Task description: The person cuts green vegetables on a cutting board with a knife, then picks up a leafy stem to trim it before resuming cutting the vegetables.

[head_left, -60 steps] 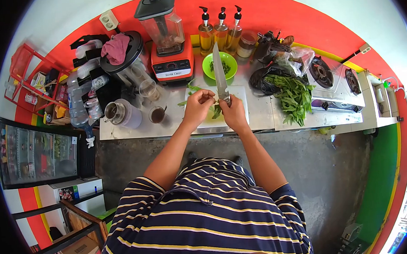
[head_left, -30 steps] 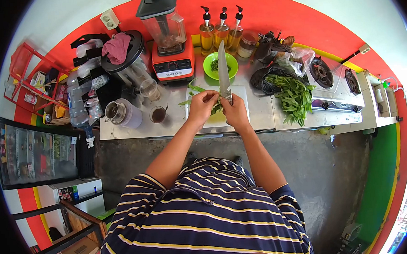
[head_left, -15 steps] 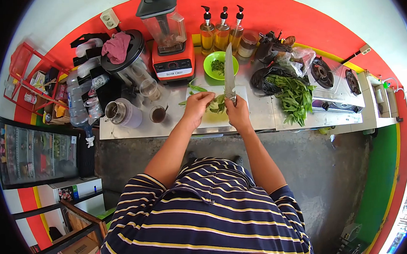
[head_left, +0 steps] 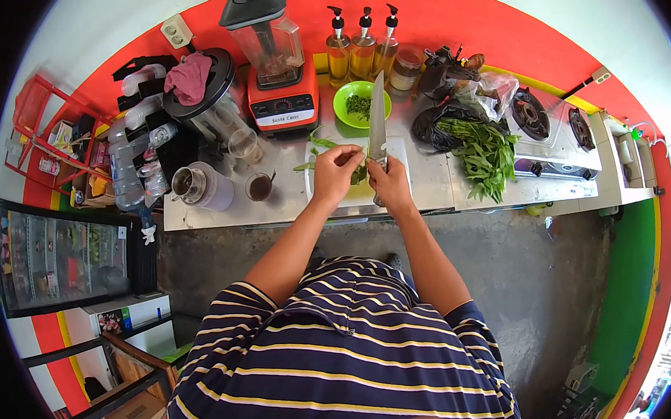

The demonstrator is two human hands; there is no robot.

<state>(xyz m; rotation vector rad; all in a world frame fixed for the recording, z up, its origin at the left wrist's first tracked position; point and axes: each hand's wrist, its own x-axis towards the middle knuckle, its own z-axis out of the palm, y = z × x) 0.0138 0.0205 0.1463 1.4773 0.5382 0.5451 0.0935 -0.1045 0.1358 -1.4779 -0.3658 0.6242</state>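
In my right hand (head_left: 392,184) is a large knife (head_left: 377,118), blade pointing up and away from me. My left hand (head_left: 335,172) is closed in a pinch on green leaves (head_left: 359,175), close beside the knife and my right fingers. Both hands are over a white cutting board (head_left: 398,149), where some loose green leaves (head_left: 320,141) lie at its left. Behind the board stands a bright green bowl (head_left: 341,109) with chopped greens (head_left: 358,107) in it.
A large leafy bunch (head_left: 486,154) lies right of the board beside a black plastic bag (head_left: 428,131). Further right is a gas stove (head_left: 553,150). A glass of dark drink (head_left: 259,187), a flask (head_left: 210,188) and a red blender (head_left: 284,105) stand to the left; oil bottles (head_left: 362,54) stand behind.
My left hand has moved right, closer to my right hand, with the leaves. The knife stays in my right hand. The view has shifted slightly.
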